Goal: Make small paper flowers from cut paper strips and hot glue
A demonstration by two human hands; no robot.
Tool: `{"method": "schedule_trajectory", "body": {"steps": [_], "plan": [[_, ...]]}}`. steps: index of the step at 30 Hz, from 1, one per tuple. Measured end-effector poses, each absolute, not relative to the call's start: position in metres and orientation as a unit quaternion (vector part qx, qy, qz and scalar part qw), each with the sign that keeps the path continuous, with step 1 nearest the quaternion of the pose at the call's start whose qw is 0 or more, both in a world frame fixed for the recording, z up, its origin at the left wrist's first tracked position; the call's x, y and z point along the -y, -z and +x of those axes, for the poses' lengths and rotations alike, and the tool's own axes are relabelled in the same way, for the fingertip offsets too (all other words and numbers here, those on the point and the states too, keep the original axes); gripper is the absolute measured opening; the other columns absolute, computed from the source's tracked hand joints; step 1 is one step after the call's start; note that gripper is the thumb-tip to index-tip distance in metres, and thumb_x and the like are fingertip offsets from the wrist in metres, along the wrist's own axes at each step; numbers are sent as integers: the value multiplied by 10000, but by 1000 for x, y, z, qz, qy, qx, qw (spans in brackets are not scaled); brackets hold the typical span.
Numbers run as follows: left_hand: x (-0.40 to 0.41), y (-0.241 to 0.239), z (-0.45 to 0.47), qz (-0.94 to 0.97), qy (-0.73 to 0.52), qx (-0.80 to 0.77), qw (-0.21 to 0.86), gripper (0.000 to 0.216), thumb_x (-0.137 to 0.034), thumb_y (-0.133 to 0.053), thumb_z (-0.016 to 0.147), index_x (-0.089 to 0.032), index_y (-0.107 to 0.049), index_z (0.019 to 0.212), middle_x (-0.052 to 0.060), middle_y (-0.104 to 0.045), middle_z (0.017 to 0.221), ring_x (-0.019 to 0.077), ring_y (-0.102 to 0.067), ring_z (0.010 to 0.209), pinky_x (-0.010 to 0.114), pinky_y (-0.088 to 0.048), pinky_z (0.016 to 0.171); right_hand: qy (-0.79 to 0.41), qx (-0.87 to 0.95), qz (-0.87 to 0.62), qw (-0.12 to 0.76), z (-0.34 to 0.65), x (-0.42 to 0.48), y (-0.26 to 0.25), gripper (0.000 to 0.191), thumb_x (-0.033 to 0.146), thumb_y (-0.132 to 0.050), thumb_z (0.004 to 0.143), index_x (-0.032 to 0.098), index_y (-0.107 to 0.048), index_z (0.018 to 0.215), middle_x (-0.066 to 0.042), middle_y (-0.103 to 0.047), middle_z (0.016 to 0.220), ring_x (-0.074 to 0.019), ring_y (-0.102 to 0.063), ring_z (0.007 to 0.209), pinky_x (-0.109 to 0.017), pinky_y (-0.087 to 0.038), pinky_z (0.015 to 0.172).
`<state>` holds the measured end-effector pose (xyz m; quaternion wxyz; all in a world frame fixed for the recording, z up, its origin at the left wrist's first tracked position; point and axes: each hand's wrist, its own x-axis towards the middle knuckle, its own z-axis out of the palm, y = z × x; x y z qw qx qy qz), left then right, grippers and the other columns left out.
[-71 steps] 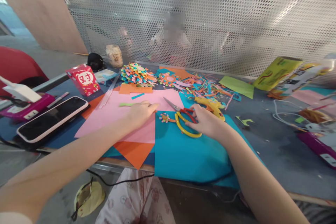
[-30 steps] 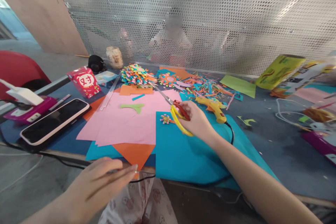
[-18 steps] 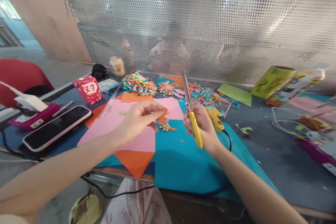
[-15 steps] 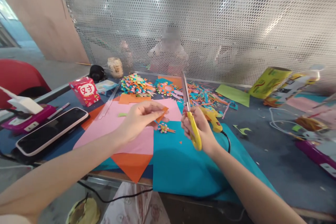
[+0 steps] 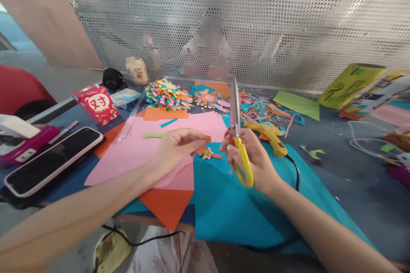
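Observation:
Between the thumb and fingers of my left hand (image 5: 179,149) is a small orange paper piece (image 5: 201,149), partly hidden by the fingers. My right hand (image 5: 253,158) is closed around yellow-handled scissors (image 5: 235,115), their blades pointing up and away from the orange piece. Just below and between the hands, a small paper flower (image 5: 207,153) with an orange tail lies on the blue paper (image 5: 230,209). Under my left hand spreads a pink sheet (image 5: 128,158), with a green strip (image 5: 154,135) and a blue strip (image 5: 168,123) on it.
Behind the hands sit a pile of fringed paper flowers (image 5: 166,94) and paper scraps (image 5: 259,108). A yellow glue gun (image 5: 272,136) lies beyond my right hand, its cord trailing right. At left are a phone (image 5: 54,162), a red packet (image 5: 96,104) and a purple power strip (image 5: 28,147).
The view has shifted slightly. My left hand and the orange piece have come lower, near the small flower. The blue strip now shows on the pink sheet. The scissors remain in my right hand.

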<state>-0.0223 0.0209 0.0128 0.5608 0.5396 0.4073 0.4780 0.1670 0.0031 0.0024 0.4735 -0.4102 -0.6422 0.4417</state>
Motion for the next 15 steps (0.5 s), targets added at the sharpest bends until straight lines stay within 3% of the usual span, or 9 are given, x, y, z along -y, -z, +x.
{"method": "schedule_trajectory", "body": {"steps": [6, 12, 15], "plan": [[-24, -14, -26, 502, -533, -389, 560, 81, -180, -758, 644, -173, -718, 714, 16, -733, 811, 115, -641, 772, 238, -479, 716, -405, 640, -461, 462, 167, 1, -6, 457, 577, -675, 711, 251, -411, 891, 42, -481, 715, -95, -417, 518, -226, -324, 403], [-28, -15, -29, 455, -546, -399, 579, 150, -232, -786, 621, -157, -689, 708, -26, -643, 596, 48, -507, 476, 186, -360, 457, -399, 647, -468, 450, 167, -1, -7, 456, 581, -673, 706, 254, -411, 886, 43, -486, 697, -96, -410, 499, -233, -315, 396], [-27, -18, -30, 441, -560, -352, 607, 125, -189, -740, 653, -146, -643, 720, -3, -662, 604, 97, -604, 531, 179, -350, 418, -357, 664, -487, 440, 169, -1, -6, 461, 580, -683, 691, 256, -417, 882, 26, -496, 707, -124, -457, 561, -250, -348, 436]]}}
